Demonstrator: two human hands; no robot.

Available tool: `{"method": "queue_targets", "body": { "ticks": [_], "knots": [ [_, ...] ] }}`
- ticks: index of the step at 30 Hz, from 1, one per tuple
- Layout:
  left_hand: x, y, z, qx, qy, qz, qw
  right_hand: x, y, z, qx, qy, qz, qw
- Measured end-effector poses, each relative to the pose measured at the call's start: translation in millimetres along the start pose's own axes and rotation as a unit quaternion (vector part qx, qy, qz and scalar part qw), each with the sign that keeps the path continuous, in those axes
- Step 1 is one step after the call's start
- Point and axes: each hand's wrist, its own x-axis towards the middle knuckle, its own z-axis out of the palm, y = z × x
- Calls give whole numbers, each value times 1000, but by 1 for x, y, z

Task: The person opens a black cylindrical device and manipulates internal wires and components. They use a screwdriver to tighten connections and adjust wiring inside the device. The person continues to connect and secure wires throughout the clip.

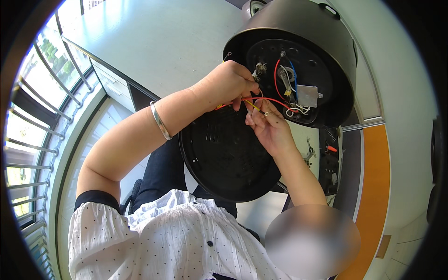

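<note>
Here, a white table (149, 46) spreads beside a dark pot (303, 21) tipped on its side, a round black cover (228, 161) below, partly behind the left forearm (186, 100). The left hand (233, 81) is pinched, the right hand (274, 133) half-curled, grip unclear, near a square plate (307, 96), any writing too small to tell; the left holds wires (268, 98) before the pot, 1 ring end (267, 113) at the right palm.

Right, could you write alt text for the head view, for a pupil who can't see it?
A person's left hand and right hand handle red and yellow wires by the open end of a dark, round appliance; a black disc appears below the hands.
</note>
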Motion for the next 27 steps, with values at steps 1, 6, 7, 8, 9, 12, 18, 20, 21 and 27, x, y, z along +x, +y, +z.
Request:
{"method": "queue_targets", "body": {
  "ticks": [1, 6, 7, 8, 9, 12, 18, 20, 21, 27],
  "knots": [
    [0, 0, 0, -2, -3, 0, 1000, 1, 1, -3, 1, -10, 3, 1000],
    [4, 0, -2, -17, -23, -12, 1000, 1, 0, -7, -7, -15, 10, 1000],
    [3, 0, -2, -11, -23, -12, 1000, 2, 1, -8, -1, -29, 11, 1000],
    [3, 1, -2, -5, -24, -12, 1000, 2, 1, -11, 5, -43, 12, 999],
    [3, 1, -2, 0, -25, -12, 1000, 2, 1, -12, 10, -56, 13, 998],
    [4, 0, -2, -10, -22, -10, 1000, 3, 0, -11, 6, -68, 15, 998],
    [3, 2, 0, 8, -16, -15, 1000, 2, -2, -10, 7, -61, 22, 998],
    [4, 2, -2, 0, -22, -21, 1000, 1, -4, -9, 8, -61, 28, 998],
    [4, 1, -2, -4, -25, -24, 999, 1, -4, -9, 9, -61, 31, 998],
    [3, 3, -1, -3, -15, -34, 999, 1, -3, -9, -5, -58, 21, 998]
  ]
}}
